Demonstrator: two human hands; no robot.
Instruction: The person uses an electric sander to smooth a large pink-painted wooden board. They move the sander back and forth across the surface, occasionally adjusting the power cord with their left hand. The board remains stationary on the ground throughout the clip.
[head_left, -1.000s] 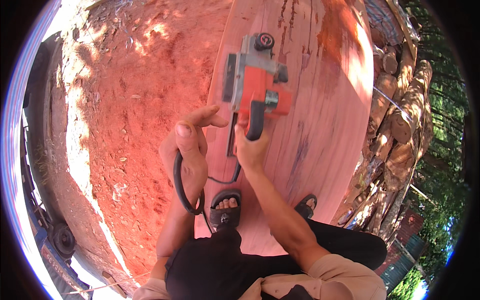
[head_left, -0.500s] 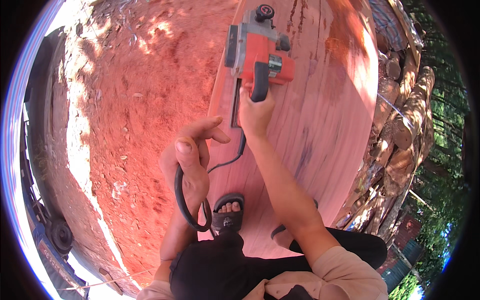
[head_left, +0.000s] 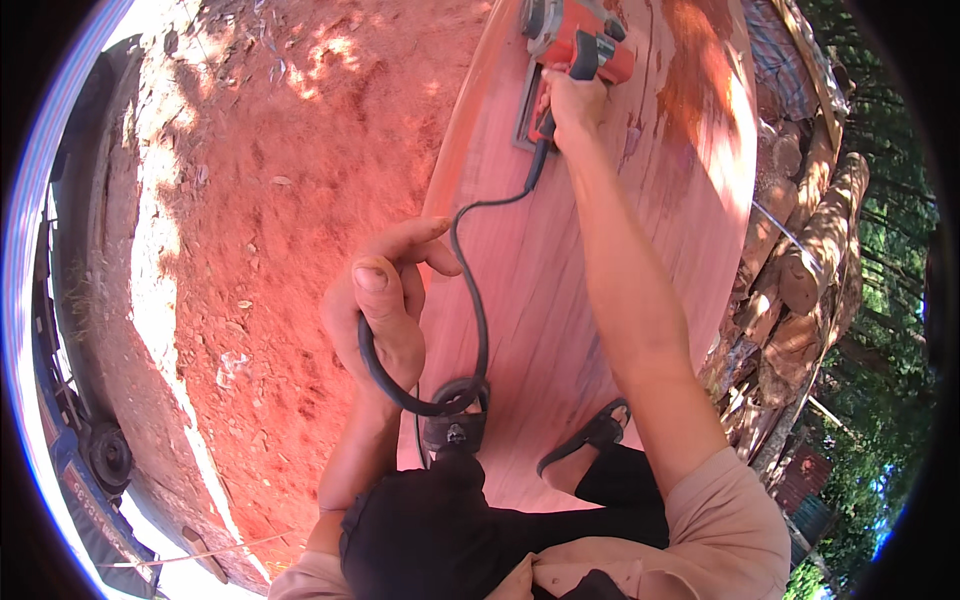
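Right hand (head_left: 578, 110) grips the handle of a red planer (head_left: 573, 22) on a reddish board (head_left: 540, 290); left hand (head_left: 388, 300), well apart, loosely curled, holds black cord (head_left: 482, 305).

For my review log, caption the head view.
Right grip holds a red planer on wooden slab; cord loops from left grip.

Over the remote feed I am counting one bare left hand (head_left: 390, 300), one bare right hand (head_left: 578, 108), one red-and-grey electric planer (head_left: 567, 42), one black cable (head_left: 427, 407), one broad reddish wooden board (head_left: 560, 280), two black open-toed sandals (head_left: 455, 432) and several round brown logs (head_left: 835, 225), which are overlapping too much for exact tallying.
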